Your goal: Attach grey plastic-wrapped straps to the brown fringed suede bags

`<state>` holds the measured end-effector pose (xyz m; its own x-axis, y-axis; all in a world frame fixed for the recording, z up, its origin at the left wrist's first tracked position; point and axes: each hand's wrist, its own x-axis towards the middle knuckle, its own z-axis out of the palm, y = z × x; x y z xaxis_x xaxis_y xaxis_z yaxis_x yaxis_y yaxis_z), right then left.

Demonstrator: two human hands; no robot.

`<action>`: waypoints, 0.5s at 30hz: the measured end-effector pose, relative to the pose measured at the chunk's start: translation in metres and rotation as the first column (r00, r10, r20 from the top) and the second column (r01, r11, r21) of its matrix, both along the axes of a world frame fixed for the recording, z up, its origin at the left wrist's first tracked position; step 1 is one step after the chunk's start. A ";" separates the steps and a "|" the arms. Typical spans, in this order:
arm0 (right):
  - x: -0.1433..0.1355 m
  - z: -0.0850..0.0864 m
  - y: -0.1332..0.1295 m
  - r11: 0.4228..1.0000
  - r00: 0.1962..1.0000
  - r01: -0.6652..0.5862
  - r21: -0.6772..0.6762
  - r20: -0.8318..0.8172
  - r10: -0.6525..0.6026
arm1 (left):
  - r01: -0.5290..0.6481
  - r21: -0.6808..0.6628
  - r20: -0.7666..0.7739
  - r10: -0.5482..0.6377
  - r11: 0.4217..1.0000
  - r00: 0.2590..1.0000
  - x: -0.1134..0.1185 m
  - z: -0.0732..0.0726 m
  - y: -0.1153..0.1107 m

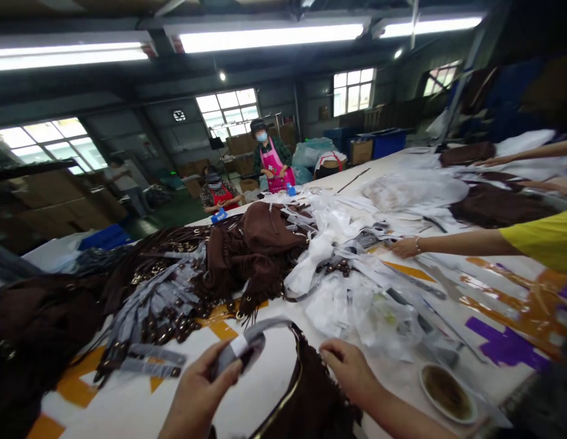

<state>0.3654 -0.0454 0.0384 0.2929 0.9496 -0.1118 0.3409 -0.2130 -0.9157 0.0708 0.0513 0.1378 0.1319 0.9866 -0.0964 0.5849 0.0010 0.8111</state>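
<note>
My left hand (201, 387) is closed around a bag strap (253, 341) wrapped in grey film with a white band. The strap curves over to the top edge of a dark brown bag (306, 396), which lies close in front of me with its gold-toned zipper edge showing. At the bag's right side, my right hand (352, 372) pinches its edge, fingers curled. Left of my left hand lie loose film-wrapped straps (150, 360). Beyond them is a bundle of wrapped straps with metal fittings (164, 299).
Brown fringed bags (265, 244) and crumpled white plastic (356, 305) fill the middle of the table. A round dish (448, 393) stands at right. From the right reaches a co-worker's yellow-sleeved arm (475, 244). People in aprons (277, 161) are at the far side.
</note>
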 end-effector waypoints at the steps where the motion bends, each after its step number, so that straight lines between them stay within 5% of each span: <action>1: 0.008 -0.015 -0.002 0.999 1.000 0.010 -0.031 0.022 -0.010 | -0.082 0.073 -0.091 0.089 0.994 0.992 -0.014 -0.005 0.012; 4: 0.020 -0.059 -0.014 0.991 0.999 0.002 -0.133 0.050 0.005 | -0.266 0.188 -0.360 0.318 0.946 0.877 -0.056 -0.035 0.030; 8: 0.010 -0.099 -0.037 0.971 0.995 -0.087 -0.223 0.021 0.094 | -0.335 -0.018 -0.419 0.297 0.942 0.858 -0.088 -0.096 -0.005; 12: -0.006 -0.104 -0.041 0.928 0.969 -0.212 -0.307 -0.192 0.158 | -0.361 -0.249 -0.387 0.249 0.899 0.888 -0.095 -0.140 -0.060; 15: -0.017 -0.091 -0.030 0.877 0.897 -0.234 -0.420 -0.441 0.028 | -0.363 -0.293 -0.350 0.254 0.884 0.902 -0.090 -0.142 -0.075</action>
